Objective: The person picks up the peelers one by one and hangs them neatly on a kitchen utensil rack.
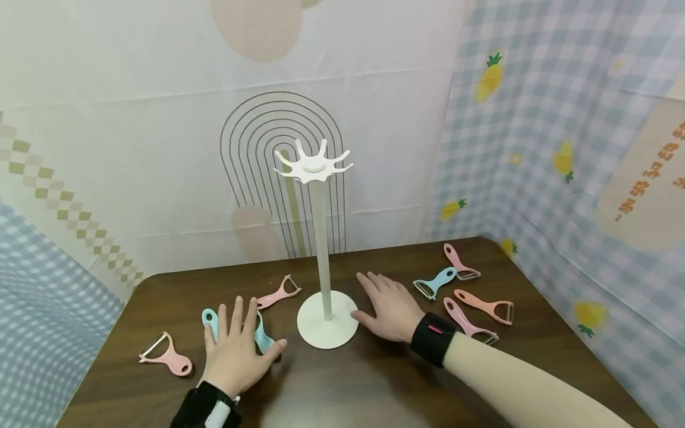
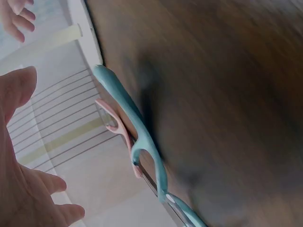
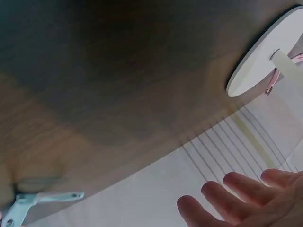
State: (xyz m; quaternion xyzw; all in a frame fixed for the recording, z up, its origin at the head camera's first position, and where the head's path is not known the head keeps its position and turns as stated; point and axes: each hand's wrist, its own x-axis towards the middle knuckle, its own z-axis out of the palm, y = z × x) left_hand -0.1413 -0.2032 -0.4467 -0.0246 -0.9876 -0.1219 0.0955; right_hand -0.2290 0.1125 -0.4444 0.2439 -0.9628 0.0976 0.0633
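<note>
The head view shows a person's two bare hands held palm down over a dark wooden bench (image 1: 321, 386), on either side of a white stand (image 1: 319, 238). The left hand (image 1: 232, 359) is spread wide, its four fingers pointing away from the person and its thumb reaching out toward the stand; it grips nothing. It covers part of some pale blue plastic, with a looped handle (image 1: 209, 321) showing on one side of the fingers and a blue peeler (image 1: 263, 337) on the other, though I cannot tell fairly whether these belong to one tool or two. In the left wrist view that hand is raised, with a gap between its digits and the blue tool on the bench. The right hand (image 1: 393, 309) slants inward from a black wristband (image 1: 432, 339), its fingers fairly straight and close together, the thumb held apart with its tip near the edge of the stand's round base (image 1: 327, 339). It too holds nothing, and the right wrist view shows its fingertips above the bench. A pink peeler (image 1: 173, 359) lies left of the left hand, and another pink one (image 1: 278, 294) lies behind it, near the stand. Right of the right hand lie four more: a light blue peeler (image 1: 443, 277), an orange peeler (image 1: 484, 305) and two pink peelers (image 1: 465, 318).
</note>
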